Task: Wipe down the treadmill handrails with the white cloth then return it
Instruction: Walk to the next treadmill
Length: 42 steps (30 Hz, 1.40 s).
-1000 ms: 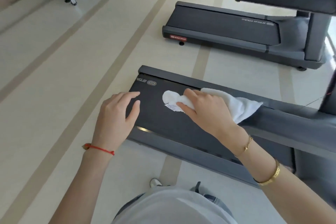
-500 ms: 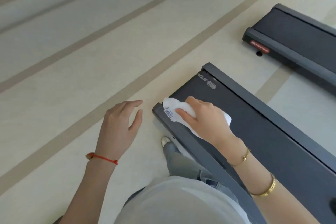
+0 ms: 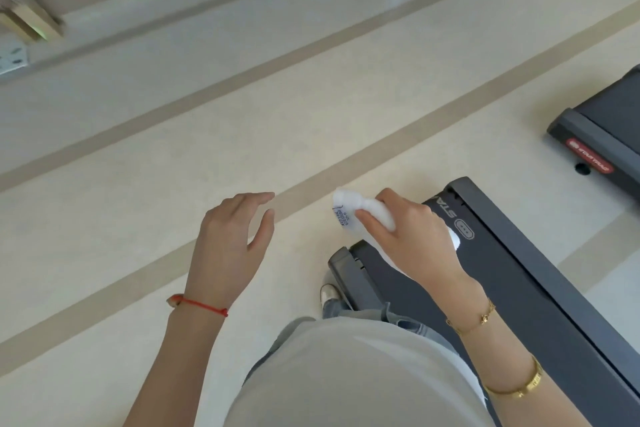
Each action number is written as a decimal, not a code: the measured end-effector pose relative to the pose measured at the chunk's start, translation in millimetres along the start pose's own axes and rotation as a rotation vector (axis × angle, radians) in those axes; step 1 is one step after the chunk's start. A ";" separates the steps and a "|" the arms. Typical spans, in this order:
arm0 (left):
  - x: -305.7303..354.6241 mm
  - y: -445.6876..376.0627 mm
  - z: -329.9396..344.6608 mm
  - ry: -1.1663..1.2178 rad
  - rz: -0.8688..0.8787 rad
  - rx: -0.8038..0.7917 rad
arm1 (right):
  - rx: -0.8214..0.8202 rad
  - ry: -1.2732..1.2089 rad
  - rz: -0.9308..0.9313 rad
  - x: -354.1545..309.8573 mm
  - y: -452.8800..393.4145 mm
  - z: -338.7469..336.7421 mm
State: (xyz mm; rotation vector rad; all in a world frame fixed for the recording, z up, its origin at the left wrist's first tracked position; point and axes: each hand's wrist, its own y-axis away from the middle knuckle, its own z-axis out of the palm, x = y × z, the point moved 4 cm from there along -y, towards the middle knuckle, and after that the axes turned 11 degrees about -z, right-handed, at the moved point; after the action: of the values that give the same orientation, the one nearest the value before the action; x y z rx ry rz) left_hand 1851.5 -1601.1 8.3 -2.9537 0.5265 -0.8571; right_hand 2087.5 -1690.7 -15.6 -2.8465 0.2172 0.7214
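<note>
- Treadmill [image 3: 519,288] – the dark deck runs from lower right up to its rear end cap, just right of my legs. No handrails in view from here, so I can't tell if they're wiped; judging by where I'm standing, at the tail end w/ cloth in hand, I'd guess wiping is done or nearly so & the return is what's left.
- Floor [image 3: 173,184] – pale w/ tan stripes, everything left of the treadmill. No obvious cloth spot there, so where it goes back isn't shown.
- 2nd treadmill [image 3: 602,135] – beyond mine, far right, red label on its end. Not part of the job afaik.
- Right hand [image 3: 412,239] – above the treadmill's rear corner, fingers & thumb curled round the bunched cloth, firm hold.
- Left hand [image 3: 232,239] – well left of the treadmill, over bare floor, fingers loose & spread, holding nothing.
- White cloth [image 3: 349,208] – in my right fist; a wad w/ printed tag sticks out past the treadmill's end, off the deck, not touching any surface.
</note>
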 end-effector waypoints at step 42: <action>224.0 -697.0 265.5 0.070 0.617 -0.635 | 0.474 0.092 0.862 295.4 -452.0 -70.9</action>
State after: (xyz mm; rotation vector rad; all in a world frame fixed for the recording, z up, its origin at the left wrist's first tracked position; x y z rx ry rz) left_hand 2386.4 -1036.0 -22.8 -2.8986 1.8878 -0.8179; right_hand 2462.3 -1295.9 -28.0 -2.2489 1.4589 0.5478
